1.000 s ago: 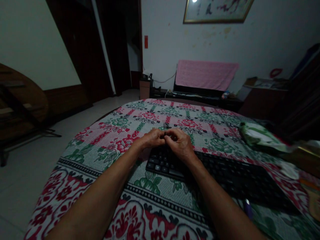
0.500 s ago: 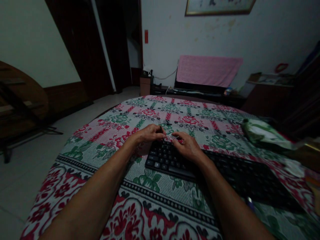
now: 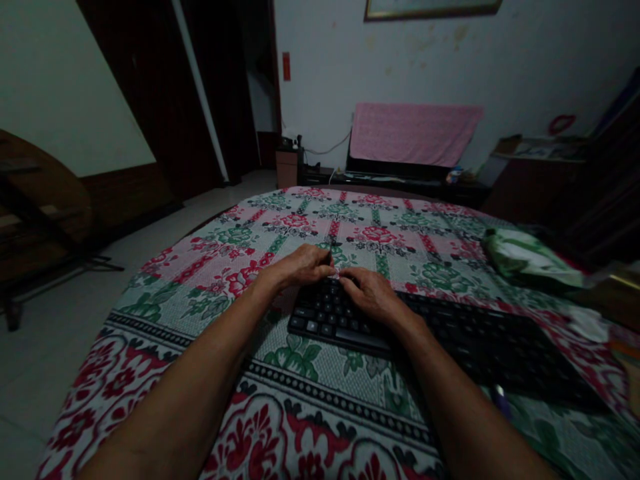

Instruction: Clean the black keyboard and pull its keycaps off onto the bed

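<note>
A black keyboard [image 3: 450, 340] lies on a table covered with a red and green floral cloth [image 3: 210, 280]. My left hand [image 3: 303, 265] rests at the keyboard's far left corner, its fingers pinched on a small dark thing that I cannot make out. My right hand [image 3: 369, 295] lies on the left end of the keyboard, fingers curled down onto the keys, its fingertips close to those of the left hand.
A green and white packet [image 3: 525, 257] lies at the table's right side. A small dark object [image 3: 497, 399] sits by the keyboard's near edge. Beyond the table stand a low cabinet with a pink cloth [image 3: 413, 132], a dark doorway and a tiled floor at left.
Both hands have come down from being joined above the keyboard. The right hand now rests on the keys and the left at the keyboard's corner. The view has tilted slightly downward.
</note>
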`<state>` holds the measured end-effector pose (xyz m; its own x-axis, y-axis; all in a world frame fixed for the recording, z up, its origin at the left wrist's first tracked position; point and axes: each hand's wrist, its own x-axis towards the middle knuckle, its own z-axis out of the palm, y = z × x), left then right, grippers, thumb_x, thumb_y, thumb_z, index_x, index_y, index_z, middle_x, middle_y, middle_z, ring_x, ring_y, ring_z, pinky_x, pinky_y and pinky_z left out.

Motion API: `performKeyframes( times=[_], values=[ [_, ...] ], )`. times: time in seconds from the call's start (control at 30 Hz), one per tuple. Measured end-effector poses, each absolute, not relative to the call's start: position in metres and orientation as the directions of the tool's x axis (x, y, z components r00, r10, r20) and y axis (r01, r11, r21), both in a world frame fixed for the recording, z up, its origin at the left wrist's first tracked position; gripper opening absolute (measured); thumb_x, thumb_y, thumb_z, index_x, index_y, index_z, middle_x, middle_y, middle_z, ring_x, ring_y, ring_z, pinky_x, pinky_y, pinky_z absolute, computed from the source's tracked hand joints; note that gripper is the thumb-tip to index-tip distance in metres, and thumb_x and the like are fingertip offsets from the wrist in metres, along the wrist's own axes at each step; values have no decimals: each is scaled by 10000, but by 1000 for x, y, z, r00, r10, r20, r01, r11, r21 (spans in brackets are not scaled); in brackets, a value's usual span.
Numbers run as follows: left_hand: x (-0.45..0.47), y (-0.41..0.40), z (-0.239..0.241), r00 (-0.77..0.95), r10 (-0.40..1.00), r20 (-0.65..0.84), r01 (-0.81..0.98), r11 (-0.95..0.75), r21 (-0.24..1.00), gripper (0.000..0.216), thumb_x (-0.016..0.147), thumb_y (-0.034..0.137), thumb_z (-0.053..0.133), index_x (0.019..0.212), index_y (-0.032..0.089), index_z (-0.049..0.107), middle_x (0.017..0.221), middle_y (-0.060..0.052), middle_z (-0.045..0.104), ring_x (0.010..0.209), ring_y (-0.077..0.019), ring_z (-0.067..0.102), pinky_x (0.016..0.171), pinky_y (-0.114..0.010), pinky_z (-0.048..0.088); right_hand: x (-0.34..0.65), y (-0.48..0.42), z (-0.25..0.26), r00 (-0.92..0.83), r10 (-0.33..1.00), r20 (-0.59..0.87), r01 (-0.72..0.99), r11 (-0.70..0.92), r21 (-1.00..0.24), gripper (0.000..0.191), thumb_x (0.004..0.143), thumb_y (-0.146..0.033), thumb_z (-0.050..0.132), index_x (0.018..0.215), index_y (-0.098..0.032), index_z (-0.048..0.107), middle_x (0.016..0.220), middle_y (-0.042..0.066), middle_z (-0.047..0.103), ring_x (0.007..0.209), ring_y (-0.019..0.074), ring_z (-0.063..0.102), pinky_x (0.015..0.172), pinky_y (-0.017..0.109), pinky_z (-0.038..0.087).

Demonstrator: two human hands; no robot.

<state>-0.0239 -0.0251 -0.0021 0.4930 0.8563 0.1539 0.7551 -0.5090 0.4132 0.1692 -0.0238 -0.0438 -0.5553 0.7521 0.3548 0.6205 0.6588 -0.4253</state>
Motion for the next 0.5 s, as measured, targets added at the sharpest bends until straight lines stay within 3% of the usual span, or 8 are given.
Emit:
performKeyframes(
  times=[0.5],
  values=[
    [-32, -15, -18, 427, 890, 159, 686, -434, 584, 206, 814, 310, 474, 879, 144, 578, 695, 4, 610, 632, -115, 539, 574, -198, 388, 168, -26, -43, -555, 753, 353, 614, 657, -438, 262, 879, -288, 407, 986, -209, 632, 943, 51, 673, 873, 179, 608, 774, 288, 434]
  ],
)
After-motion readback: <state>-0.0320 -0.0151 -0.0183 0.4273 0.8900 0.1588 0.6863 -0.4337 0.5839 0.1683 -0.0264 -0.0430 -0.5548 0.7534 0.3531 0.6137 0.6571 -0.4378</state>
